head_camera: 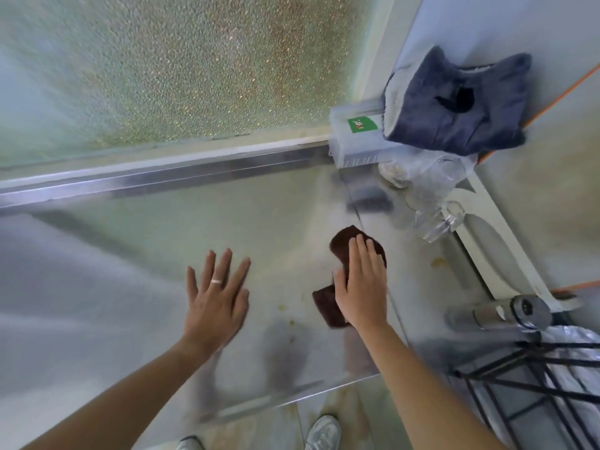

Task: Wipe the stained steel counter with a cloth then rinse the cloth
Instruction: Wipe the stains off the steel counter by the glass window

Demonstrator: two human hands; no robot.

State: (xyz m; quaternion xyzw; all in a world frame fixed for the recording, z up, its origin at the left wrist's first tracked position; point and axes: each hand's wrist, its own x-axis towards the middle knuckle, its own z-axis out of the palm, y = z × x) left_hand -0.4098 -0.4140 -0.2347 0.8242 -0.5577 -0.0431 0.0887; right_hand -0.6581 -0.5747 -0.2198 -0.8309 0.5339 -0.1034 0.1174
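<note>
The steel counter fills the middle of the head view, with yellowish stains between my hands and another stain further right. A dark brown cloth lies flat on the counter. My right hand presses down on it with fingers flat and together, covering its middle. My left hand, with a ring on one finger, rests palm down on the bare steel to the left of the cloth, fingers spread, holding nothing.
A frosted glass pane rises behind the counter. At back right stand a clear box with a green label, a folded blue-grey towel and clear glassware. A steel tap and black wire rack sit at right. The counter's front edge is near.
</note>
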